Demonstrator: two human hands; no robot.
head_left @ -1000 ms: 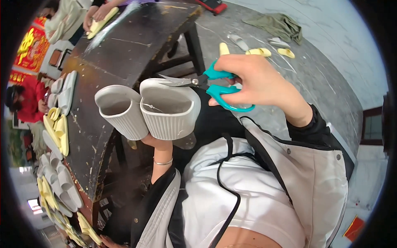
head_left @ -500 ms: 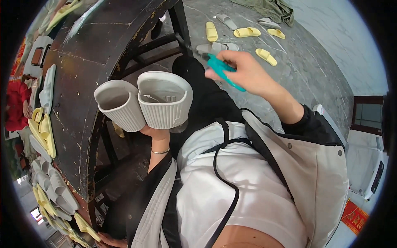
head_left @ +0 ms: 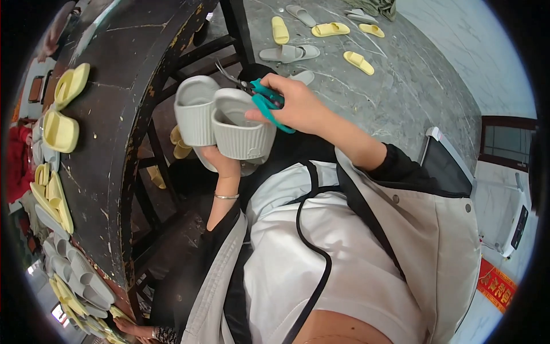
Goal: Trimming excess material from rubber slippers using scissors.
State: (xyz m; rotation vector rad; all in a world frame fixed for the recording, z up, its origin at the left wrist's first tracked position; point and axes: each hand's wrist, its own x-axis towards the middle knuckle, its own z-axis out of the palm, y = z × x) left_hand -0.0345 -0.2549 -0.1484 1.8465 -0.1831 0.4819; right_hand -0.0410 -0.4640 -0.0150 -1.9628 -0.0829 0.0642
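My left hand [head_left: 221, 163] is closed on a pair of grey slippers, gripping them from below. The left slipper [head_left: 196, 114] and the right slipper [head_left: 243, 135] stand side by side with their ribbed straps toward me. In my right hand [head_left: 295, 103] is a pair of snips [head_left: 266, 109] with teal handles. Their handles are spread and the metal blades point up and left, over the slippers. My right thumb overlaps the inside of the right slipper. My left fingers are mostly hidden behind the slippers.
A dark worn table [head_left: 114, 149] curves along my left, with yellow slippers [head_left: 62, 131] and grey slippers [head_left: 86, 278] near its far edge. Loose slippers, including a yellow one [head_left: 358, 63], lie on the grey floor ahead. Another person's hand [head_left: 134, 328] is at lower left.
The slippers have moved right and tilted, showing more of their insides. My right hand has come left and down to them, and the snips' handles have spread. Two yellow slippers now show on the table.
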